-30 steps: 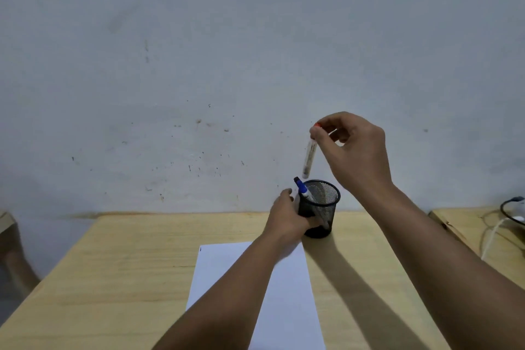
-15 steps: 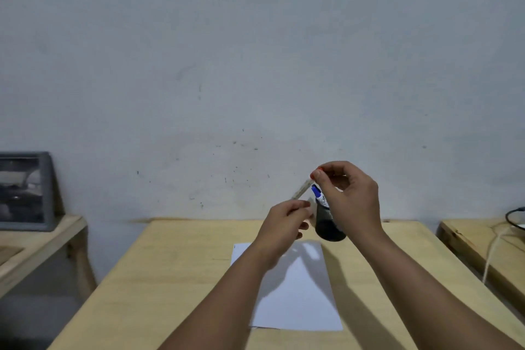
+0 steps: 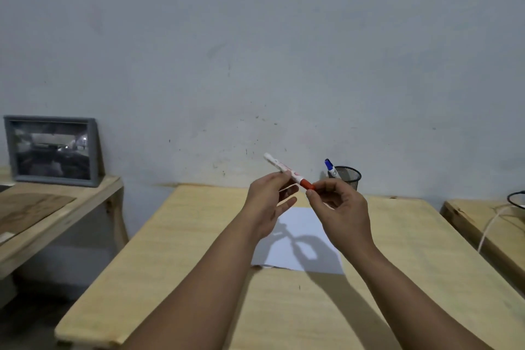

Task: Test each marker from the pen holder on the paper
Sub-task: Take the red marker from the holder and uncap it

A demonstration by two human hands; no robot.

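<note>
Red-capped white marker point(image 3: 287, 172) hung above the white paper sheet point(image 3: 298, 239) mid-table, left hand point(image 3: 270, 202) gripping its barrel, right hand point(image 3: 338, 207) seemingly pinching the cap; uncapping came next, needing a straight pull.

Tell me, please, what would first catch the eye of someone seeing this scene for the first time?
The red-capped marker stands out, held up over the wooden table: the left hand grips its white barrel and the right hand pinches the red cap. Below lies the white paper, shadowed by the hands. At the table's far edge, by the wall, a black mesh pen holder holds a blue-capped marker.
</note>
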